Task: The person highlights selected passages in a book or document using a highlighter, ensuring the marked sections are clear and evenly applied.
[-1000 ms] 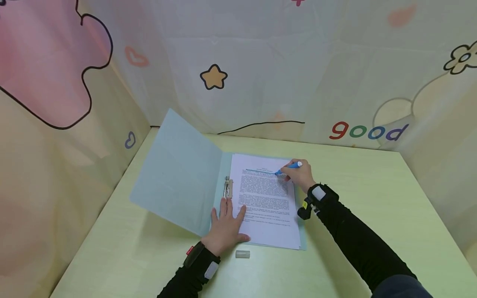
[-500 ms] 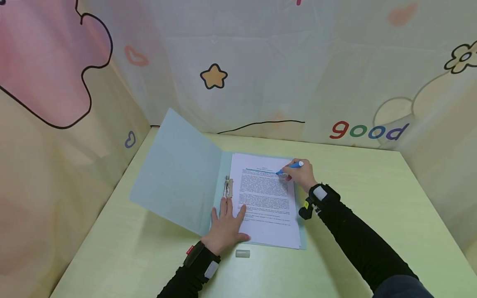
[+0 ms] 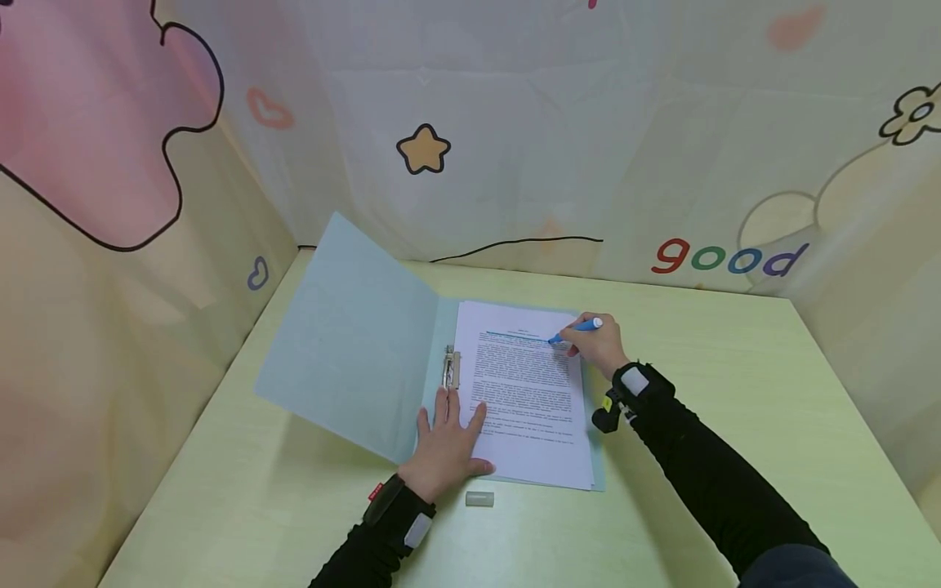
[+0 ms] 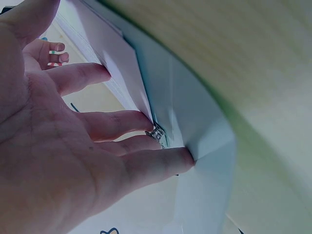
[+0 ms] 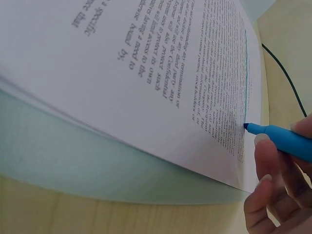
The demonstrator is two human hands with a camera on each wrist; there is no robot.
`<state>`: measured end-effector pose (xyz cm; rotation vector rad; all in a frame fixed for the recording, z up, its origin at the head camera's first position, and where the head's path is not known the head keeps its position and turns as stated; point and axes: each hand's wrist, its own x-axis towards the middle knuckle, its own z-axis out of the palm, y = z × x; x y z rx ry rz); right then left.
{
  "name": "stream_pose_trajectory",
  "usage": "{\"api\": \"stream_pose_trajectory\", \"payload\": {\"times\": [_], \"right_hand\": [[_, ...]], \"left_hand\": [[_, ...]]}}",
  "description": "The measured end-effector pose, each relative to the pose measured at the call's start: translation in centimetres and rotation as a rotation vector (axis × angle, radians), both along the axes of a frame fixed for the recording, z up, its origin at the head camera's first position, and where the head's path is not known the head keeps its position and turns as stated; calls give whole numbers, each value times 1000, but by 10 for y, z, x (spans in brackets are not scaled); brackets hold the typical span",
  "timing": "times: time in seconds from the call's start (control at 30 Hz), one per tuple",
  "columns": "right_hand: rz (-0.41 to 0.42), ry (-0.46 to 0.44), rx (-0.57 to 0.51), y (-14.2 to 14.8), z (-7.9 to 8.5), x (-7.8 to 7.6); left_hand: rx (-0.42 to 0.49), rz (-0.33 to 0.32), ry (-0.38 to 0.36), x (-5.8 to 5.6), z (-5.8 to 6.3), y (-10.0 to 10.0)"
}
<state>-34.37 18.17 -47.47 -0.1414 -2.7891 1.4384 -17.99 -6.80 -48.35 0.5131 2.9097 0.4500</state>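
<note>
In the head view my right hand (image 3: pixel 603 347) pinches a blue marker (image 3: pixel 588 324). Its tip meets the printed paper (image 3: pixel 525 463) at the end of a blue-green line (image 3: pixel 515 336) near the top of the text. The right wrist view shows the dark tip of the marker (image 5: pixel 287 141) on that line, with thumb and fingers around the barrel. My left hand (image 3: pixel 441 459) rests with straight, spread fingers across the paper's lower left edge and the spine of the light blue folder (image 3: pixel 353 327). A metal clip (image 3: pixel 451 367) lies just above its fingertips.
A small grey cylinder (image 3: pixel 479 499) lies on the pale wooden table (image 3: pixel 735 359) below the paper's bottom edge. The folder's cover stands partly raised on the left. A printed cloth (image 3: pixel 515 163) hangs behind the table and along its sides.
My right hand and the marker have moved slightly to the right along the text, and the drawn line is a little longer. My left hand has stayed in place.
</note>
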Motion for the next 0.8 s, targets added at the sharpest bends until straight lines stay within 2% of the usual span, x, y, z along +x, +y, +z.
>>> {"api": "stream_pose_trajectory", "payload": {"times": [0.8], "right_hand": [[-6,-9,-10,5,2,2]], "left_hand": [[15,3,-7,0,0,0]]}}
